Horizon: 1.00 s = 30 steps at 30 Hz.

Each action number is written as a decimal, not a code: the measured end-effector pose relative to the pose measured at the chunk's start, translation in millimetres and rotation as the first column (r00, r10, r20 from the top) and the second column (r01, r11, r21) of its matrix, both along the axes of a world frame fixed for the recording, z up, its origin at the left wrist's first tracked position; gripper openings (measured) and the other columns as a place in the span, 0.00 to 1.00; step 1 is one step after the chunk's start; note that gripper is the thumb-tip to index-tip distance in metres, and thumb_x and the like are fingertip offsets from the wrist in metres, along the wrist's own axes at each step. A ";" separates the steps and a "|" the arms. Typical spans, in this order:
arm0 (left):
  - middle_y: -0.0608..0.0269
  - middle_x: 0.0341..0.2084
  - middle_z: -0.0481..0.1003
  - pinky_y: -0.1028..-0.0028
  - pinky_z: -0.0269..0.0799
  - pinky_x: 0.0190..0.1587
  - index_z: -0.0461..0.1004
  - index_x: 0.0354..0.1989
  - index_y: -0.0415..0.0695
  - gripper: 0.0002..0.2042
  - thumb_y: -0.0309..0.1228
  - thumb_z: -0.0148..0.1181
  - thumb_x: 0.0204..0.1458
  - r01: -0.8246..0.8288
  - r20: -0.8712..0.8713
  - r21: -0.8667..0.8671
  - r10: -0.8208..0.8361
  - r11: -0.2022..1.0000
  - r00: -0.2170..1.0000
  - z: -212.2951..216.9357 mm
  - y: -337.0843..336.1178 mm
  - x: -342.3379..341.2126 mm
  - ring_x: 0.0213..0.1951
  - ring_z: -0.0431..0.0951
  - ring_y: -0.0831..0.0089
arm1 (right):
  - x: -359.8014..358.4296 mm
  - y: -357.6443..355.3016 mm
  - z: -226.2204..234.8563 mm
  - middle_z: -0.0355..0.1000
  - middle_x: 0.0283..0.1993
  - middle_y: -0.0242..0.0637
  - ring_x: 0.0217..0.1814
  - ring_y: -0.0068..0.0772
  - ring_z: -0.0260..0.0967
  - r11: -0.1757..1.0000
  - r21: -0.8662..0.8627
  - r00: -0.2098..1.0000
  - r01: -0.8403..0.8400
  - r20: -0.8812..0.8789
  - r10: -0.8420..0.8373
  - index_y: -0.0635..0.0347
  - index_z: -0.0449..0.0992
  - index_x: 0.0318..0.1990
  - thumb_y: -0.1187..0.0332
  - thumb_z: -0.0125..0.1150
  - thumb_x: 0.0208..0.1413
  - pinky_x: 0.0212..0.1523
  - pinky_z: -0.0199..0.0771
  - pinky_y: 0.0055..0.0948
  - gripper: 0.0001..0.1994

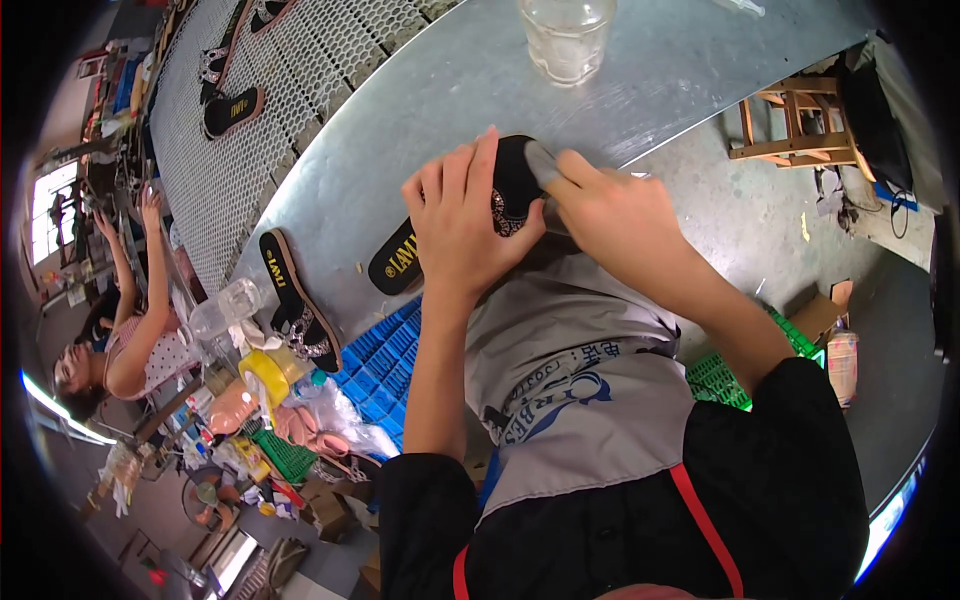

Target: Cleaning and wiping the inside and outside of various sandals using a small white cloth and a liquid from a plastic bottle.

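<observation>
A black sandal (pixel 515 168) with a jewelled strap lies on the metal table at its near edge. My left hand (pixel 452 215) lies over its middle, gripping it, with the thumb by the strap. In a pinch, my right hand (pixel 615 210) holds a small pale grey piece (pixel 541 165) against the sandal's toe end; it is blurred, and I cannot tell whether it is cloth or a tool. Left of my hands rests a second black sandal (pixel 290 290) with a similar strap. A clear plastic jar (pixel 567 45) stands at the table's far side.
Beyond the metal table (pixel 390 130) runs a mesh conveyor (pixel 300 90) carrying more sandals. A clear bottle (pixel 228 308) and yellow tape roll (pixel 265 378) sit at left, near another person (pixel 150 350). A blue crate (pixel 385 365) is below; a wooden stool (pixel 795 125) stands right.
</observation>
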<state>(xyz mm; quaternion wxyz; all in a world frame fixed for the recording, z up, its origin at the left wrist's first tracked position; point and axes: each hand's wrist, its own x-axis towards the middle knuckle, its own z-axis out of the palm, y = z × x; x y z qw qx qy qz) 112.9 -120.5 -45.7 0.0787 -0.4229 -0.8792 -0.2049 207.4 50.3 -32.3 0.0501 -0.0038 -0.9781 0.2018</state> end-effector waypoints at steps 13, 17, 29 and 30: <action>0.59 0.52 0.75 0.59 0.61 0.60 0.72 0.64 0.42 0.39 0.46 0.72 0.41 -0.043 -0.027 0.094 0.046 0.995 0.999 3.2 -18.1 6.0 0.53 0.72 0.59 | 44.0 48.6 10.2 0.66 0.33 0.44 0.33 0.47 0.69 0.927 -0.367 0.990 -0.083 -0.140 0.033 0.64 0.71 0.34 0.74 0.56 0.57 0.34 0.69 0.41 0.03; 0.59 0.52 0.75 0.59 0.62 0.59 0.73 0.62 0.41 0.37 0.46 0.71 0.42 -0.012 -0.025 0.146 0.016 0.989 1.000 4.3 -2.4 1.1 0.53 0.72 0.59 | -7.3 75.2 -22.3 0.58 0.29 0.38 0.32 0.32 0.58 0.764 -0.638 0.917 0.093 -0.243 -0.315 0.69 0.66 0.32 0.76 0.52 0.57 0.35 0.62 0.31 0.04; 0.55 0.44 0.77 0.49 0.64 0.52 0.76 0.52 0.47 0.22 0.37 0.65 0.46 -0.042 0.078 0.234 0.024 0.971 0.997 -16.9 -7.7 17.4 0.51 0.75 0.56 | -8.3 100.9 -114.2 0.72 0.33 0.33 0.31 0.22 0.64 0.716 -0.600 0.723 0.358 -0.306 -0.619 0.66 0.76 0.62 0.63 0.55 0.68 0.32 0.69 0.28 0.21; 0.58 0.42 0.78 0.51 0.64 0.50 0.77 0.47 0.45 0.16 0.34 0.61 0.48 -0.070 0.124 0.241 0.041 0.968 0.991 -19.6 -10.4 19.1 0.48 0.76 0.57 | -15.0 62.8 -80.8 0.79 0.54 0.47 0.46 0.38 0.76 0.656 -0.527 0.670 0.540 -0.204 -0.714 0.69 0.76 0.61 0.64 0.50 0.68 0.46 0.77 0.33 0.21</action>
